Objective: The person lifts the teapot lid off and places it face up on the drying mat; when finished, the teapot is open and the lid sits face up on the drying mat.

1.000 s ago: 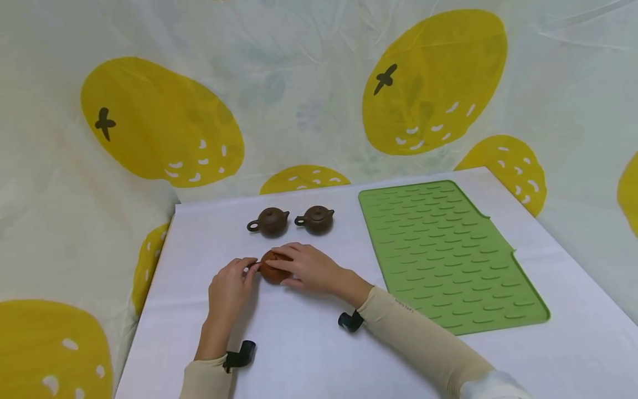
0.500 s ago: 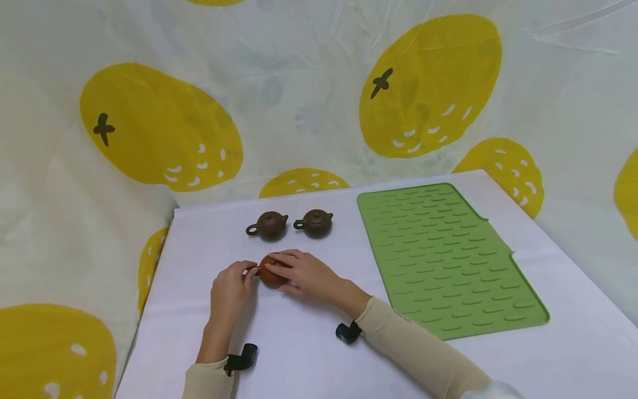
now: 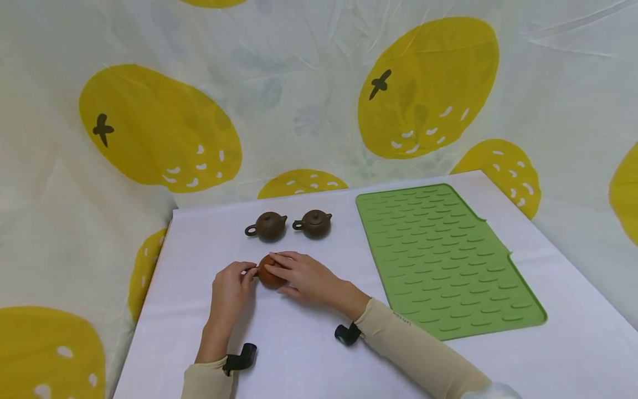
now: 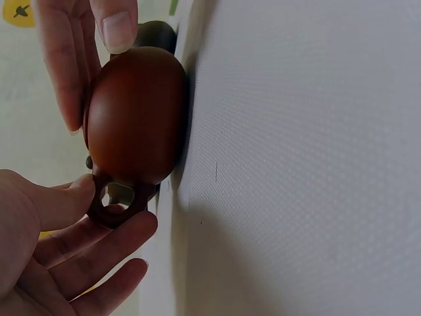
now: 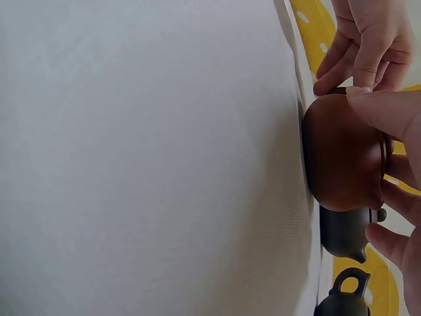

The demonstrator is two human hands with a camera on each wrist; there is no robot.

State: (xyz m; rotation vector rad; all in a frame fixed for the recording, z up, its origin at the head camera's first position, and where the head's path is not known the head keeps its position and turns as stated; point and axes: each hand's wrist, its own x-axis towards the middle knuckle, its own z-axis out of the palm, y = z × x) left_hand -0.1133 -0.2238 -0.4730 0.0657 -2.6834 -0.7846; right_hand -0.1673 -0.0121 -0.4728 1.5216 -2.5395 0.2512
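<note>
A small reddish-brown clay teapot (image 3: 269,276) stands on the white tabletop between the two hands. My left hand (image 3: 231,287) pinches its looped handle (image 4: 117,214) between thumb and fingers, at the teapot's left. From the other side my right hand (image 3: 309,279) grips the round body, its thumb on the near wall and its fingers spread over the lid side. Those fingers cover part of the top and hide the spout in the head view. Just behind stand two dark brown teapots, one at the left (image 3: 271,226) and one at the right (image 3: 317,224), both with lids on.
A green ridged mat (image 3: 448,260) lies on the right part of the white-covered table (image 3: 299,354). Behind the table hangs a pale cloth (image 3: 299,83) printed with big yellow fruit. Black wrist cameras sit at the left cuff (image 3: 241,357) and right cuff (image 3: 347,334).
The head view has tilted a little, so the whole scene sits slightly lower. Both hands keep their hold on the reddish-brown teapot, which stays in about the same place.
</note>
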